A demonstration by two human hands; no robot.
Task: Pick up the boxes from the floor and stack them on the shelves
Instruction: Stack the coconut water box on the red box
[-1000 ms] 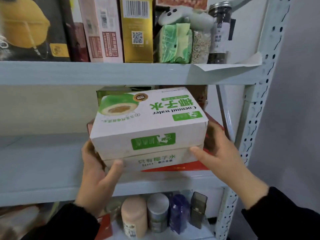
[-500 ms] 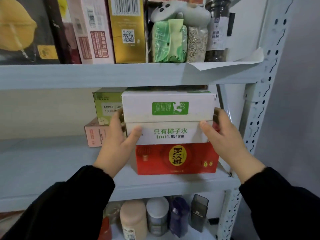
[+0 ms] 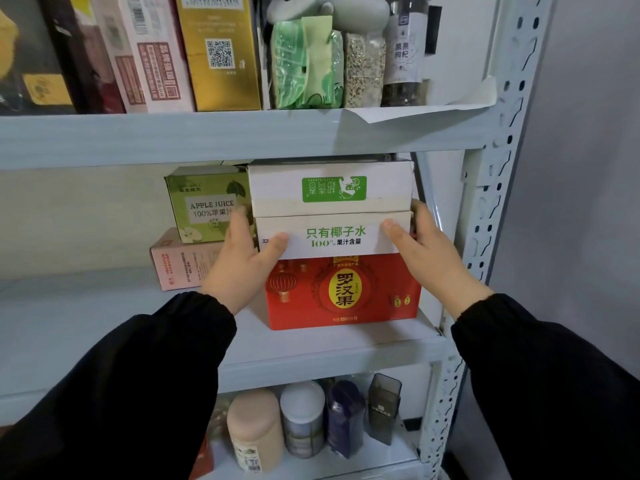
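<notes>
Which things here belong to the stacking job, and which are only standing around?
Job: white coconut-water cartons, gripped by left hand and right hand; red box beneath; middle shelf.
Lying about: apple juice box, pink box, upper-shelf packets, lower-shelf jars.

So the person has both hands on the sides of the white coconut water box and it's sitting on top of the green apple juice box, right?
Not quite. The head view shows the white coconut water box sitting on the red box, not on the green apple juice box, which stands to its left on a pink box. The left hand and right hand do hold its sides.
</notes>
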